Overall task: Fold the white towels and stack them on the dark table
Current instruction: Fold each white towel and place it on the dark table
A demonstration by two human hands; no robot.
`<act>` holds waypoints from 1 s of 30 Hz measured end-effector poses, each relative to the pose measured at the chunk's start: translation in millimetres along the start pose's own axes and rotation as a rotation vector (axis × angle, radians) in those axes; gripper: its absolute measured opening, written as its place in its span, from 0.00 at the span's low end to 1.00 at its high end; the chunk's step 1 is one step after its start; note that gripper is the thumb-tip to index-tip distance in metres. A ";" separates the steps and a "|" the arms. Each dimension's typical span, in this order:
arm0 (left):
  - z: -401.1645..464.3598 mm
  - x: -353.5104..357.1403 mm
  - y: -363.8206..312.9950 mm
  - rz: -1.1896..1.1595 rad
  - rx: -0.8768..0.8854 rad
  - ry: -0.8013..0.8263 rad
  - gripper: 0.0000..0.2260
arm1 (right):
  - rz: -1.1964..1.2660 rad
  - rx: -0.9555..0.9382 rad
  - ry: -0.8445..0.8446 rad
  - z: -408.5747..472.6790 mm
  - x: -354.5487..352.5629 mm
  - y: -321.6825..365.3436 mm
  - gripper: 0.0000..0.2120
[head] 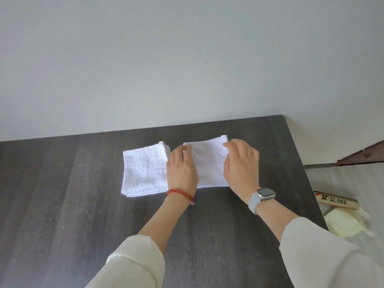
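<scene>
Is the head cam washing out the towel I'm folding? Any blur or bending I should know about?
Head view: the towel in hand is overexposed, its weave lost, while the folded stack keeps texture; the table edge bows from the wide lens; both hands look sharp enough.

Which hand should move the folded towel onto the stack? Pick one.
Left. The left hand holds the towel at the edge nearest the stack, which lies just to that side. The right hand holds the far edge and would have to cross over.
</scene>
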State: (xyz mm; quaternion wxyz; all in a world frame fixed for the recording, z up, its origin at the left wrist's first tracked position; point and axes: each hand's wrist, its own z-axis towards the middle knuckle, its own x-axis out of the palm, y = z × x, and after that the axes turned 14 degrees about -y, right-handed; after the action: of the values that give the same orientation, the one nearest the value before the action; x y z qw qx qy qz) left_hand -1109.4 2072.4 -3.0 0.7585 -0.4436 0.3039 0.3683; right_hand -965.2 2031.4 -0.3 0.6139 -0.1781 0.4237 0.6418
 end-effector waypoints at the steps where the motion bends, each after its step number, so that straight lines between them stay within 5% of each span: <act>1: -3.2 4.7 3.0 0.040 0.068 0.034 0.18 | -0.017 -0.144 0.017 0.8 2.7 0.4 0.17; 3: -5.6 8.1 3.6 0.102 0.108 0.154 0.18 | -0.123 -0.312 0.157 1.7 9.6 0.0 0.18; 7: -7.7 16.5 4.4 0.153 0.020 0.436 0.25 | -0.278 -0.215 0.448 0.3 17.4 -4.3 0.24; 15: -0.9 11.0 -1.4 0.136 -0.033 0.570 0.26 | -0.162 -0.196 0.619 2.9 17.9 -11.2 0.34; 22: 0.8 -50.3 -29.7 0.035 -0.042 0.381 0.23 | 0.180 0.142 0.343 3.1 -54.1 1.7 0.17; 26: -20.2 -105.9 -52.1 -0.124 -0.095 0.235 0.21 | 0.291 0.311 0.425 -12.5 -125.3 12.3 0.16; 30: -59.5 -159.1 -78.3 -0.240 -0.054 0.161 0.19 | 0.363 0.447 0.327 -46.2 -201.0 19.5 0.14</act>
State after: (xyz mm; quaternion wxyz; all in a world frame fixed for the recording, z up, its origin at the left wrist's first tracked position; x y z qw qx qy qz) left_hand -1139.1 1946.8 132.3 0.7582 -0.5249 0.2984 0.2461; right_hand -960.2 1870.3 129.9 0.4374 -0.0612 0.6719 0.5946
